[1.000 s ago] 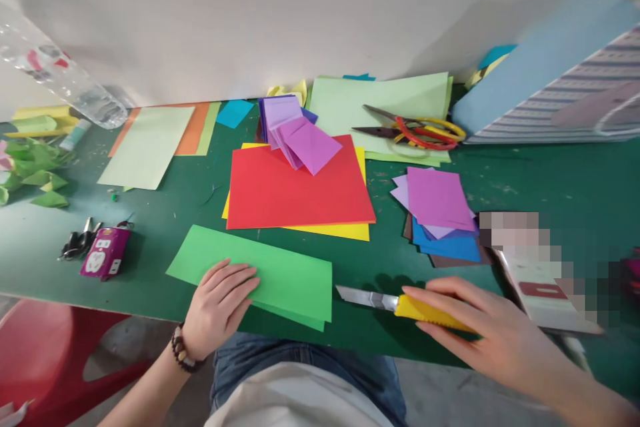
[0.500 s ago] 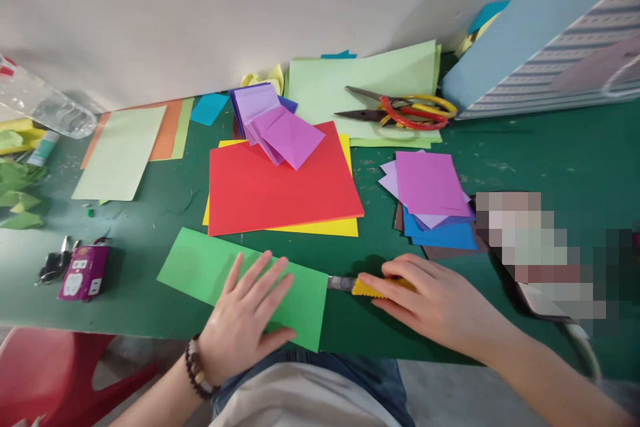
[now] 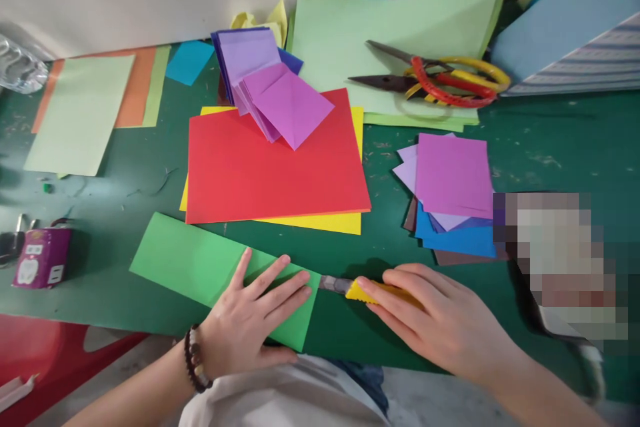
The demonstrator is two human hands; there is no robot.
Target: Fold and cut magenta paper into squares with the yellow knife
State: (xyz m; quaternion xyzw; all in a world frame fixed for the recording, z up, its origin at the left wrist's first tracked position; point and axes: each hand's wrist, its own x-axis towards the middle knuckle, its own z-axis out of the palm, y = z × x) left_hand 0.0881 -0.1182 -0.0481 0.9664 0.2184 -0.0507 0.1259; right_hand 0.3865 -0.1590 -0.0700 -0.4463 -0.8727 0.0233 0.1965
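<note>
A green sheet of folded-looking paper (image 3: 185,247) lies at the table's front edge. My left hand (image 3: 255,310) rests flat across its right half, fingers spread. In my right hand (image 3: 435,313) is a yellow utility knife (image 3: 380,292), gripped with the index finger along its handle. Its blade points left and meets the green paper's right edge near the upper corner; whether the tip is under or on the paper I cannot tell. Just beyond lies a red sheet (image 3: 270,180) on a yellow sheet (image 3: 320,224), with small purple papers (image 3: 295,107) on top.
Two pairs of scissors (image 3: 450,80) lie on pale green sheets (image 3: 340,33) at the back. Purple and blue squares (image 3: 455,173) are stacked at right, beside a blurred-out object (image 3: 565,253). A purple box (image 3: 43,255) stands at left, below pale papers (image 3: 80,113).
My view has come closer and shifted. The left hand has slid toward the paper's right edge, and the knife blade stays at that edge.
</note>
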